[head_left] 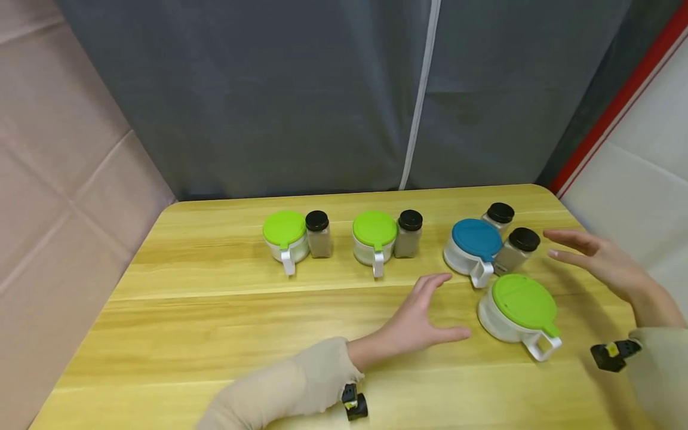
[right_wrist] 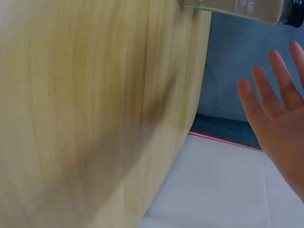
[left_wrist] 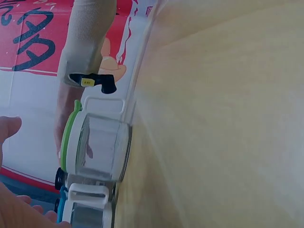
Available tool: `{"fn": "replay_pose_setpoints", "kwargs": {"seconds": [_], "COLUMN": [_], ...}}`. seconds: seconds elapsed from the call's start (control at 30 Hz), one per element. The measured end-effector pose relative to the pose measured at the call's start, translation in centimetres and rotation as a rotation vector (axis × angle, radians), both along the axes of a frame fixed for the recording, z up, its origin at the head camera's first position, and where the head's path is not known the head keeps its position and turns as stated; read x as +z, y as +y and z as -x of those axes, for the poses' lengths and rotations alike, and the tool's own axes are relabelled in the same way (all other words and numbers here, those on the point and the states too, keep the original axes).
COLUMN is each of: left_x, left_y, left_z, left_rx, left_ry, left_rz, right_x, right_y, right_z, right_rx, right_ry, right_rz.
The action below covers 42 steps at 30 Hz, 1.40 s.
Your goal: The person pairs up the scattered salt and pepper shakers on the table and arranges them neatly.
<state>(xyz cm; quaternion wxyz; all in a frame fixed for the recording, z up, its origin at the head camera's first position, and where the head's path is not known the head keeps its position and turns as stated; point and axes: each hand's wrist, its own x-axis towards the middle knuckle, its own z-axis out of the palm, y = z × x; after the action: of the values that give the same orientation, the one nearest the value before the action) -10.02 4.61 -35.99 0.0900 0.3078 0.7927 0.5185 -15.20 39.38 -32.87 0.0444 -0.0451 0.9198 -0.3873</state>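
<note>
My left hand (head_left: 411, 325) hovers over the table with thumb and fingers spread apart, holding nothing. To its right stands a large green-lidded jar (head_left: 524, 304) with a white handle, not touched by the hand. Behind that jar is a blue-lidded jar (head_left: 475, 242), its white handle facing the front. My right hand (head_left: 607, 263) is in the air at the right, fingers extended, close to a black-capped bottle (head_left: 516, 248) but apart from it. In the right wrist view the bottle (right_wrist: 237, 8) shows at the top, with the straight fingers below it.
Another black-capped bottle (head_left: 500, 215) stands behind the blue-lidded jar. Further left along the back are two smaller green-lidded jars (head_left: 285, 233), each with a black-capped bottle (head_left: 319, 236) at its right side. A grey curtain (head_left: 295, 101) hangs behind the wooden table (head_left: 215, 310).
</note>
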Motion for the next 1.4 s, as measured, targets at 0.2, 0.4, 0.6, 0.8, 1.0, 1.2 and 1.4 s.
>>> {"fn": "replay_pose_setpoints", "kwargs": {"seconds": [0.2, 0.4, 0.6, 0.8, 1.0, 1.2, 1.4], "left_x": [-0.8, -1.5, -1.9, -2.2, -2.5, -2.6, -2.6], "left_y": [1.6, 2.8, 3.8, 4.5, 5.2, 5.8, 6.4], "left_z": [-0.4, -0.7, -0.8, -0.6, -0.1, 0.2, 0.5], "left_rx": [-0.005, 0.004, 0.017, 0.039, 0.05, 0.073, 0.082], "left_ry": [0.017, 0.0, -0.001, -0.008, -0.003, 0.04, 0.045], "left_rz": [0.07, 0.096, 0.115, 0.132, 0.122, 0.152, 0.174], "right_x": [-0.8, -1.7, -2.0, -2.3, -2.8, -3.2, -3.2], "right_y": [0.9, 1.3, 1.5, 1.5, 1.2, 1.1, 1.0], "right_z": [0.5, 1.1, 1.2, 1.5, 1.9, 2.2, 2.4], "right_rx": [0.019, 0.071, 0.123, 0.214, 0.213, 0.265, 0.26], "right_ry": [-0.015, -0.021, -0.04, -0.059, -0.084, -0.1, -0.133], "right_rz": [-0.004, 0.054, 0.106, 0.199, 0.28, 0.34, 0.328]}}
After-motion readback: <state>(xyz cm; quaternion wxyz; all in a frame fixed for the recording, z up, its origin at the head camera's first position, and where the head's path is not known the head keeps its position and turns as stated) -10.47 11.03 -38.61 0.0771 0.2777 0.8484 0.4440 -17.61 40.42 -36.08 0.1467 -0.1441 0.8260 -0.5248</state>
